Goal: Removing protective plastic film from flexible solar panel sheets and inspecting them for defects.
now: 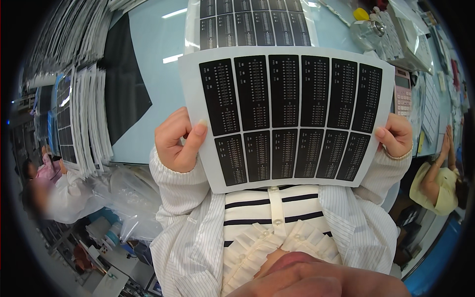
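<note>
Striped white shirt front [277, 218] sat lowest, and just above it both hands held up a white sheet of black rectangular labels [287, 116]: left hand [175, 143] and right hand [396, 134] each pinched a side edge (keeping it flat, facing the camera), above the pale blue table [158, 54].

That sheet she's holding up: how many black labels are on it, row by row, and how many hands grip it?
Black labels, top row of the sheet: 6
Black labels, bottom row: 6
Hands in a grip on the sheet: 2, the left hand and the right hand
Total: 12 labels, 2 hands
</note>
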The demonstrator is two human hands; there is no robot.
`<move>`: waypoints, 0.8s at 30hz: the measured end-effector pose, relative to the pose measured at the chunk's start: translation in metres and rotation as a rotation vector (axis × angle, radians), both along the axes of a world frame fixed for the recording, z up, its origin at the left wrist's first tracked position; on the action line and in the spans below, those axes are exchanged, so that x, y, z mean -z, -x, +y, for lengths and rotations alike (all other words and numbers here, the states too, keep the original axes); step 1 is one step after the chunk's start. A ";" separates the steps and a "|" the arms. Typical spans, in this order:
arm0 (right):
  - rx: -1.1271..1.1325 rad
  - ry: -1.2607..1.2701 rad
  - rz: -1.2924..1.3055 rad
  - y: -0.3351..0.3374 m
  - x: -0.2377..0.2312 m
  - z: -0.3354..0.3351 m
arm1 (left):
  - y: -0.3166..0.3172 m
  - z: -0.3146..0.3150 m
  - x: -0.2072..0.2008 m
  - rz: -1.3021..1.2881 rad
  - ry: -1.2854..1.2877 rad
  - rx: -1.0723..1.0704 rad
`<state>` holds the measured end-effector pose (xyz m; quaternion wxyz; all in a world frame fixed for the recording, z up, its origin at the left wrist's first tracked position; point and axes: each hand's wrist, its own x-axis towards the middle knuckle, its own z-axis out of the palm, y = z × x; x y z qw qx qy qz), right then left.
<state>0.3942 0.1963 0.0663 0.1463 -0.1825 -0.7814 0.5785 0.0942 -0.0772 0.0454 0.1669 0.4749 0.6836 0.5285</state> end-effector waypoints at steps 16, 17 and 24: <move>0.061 -0.338 0.124 0.009 -0.009 -0.003 | -0.004 0.003 -0.007 0.082 -0.242 -0.084; 0.074 -0.327 0.148 0.009 -0.007 -0.002 | -0.003 0.003 -0.009 0.095 -0.242 -0.107; 0.189 -0.305 0.205 0.012 -0.001 -0.004 | 0.004 0.012 -0.006 0.107 -0.349 -0.183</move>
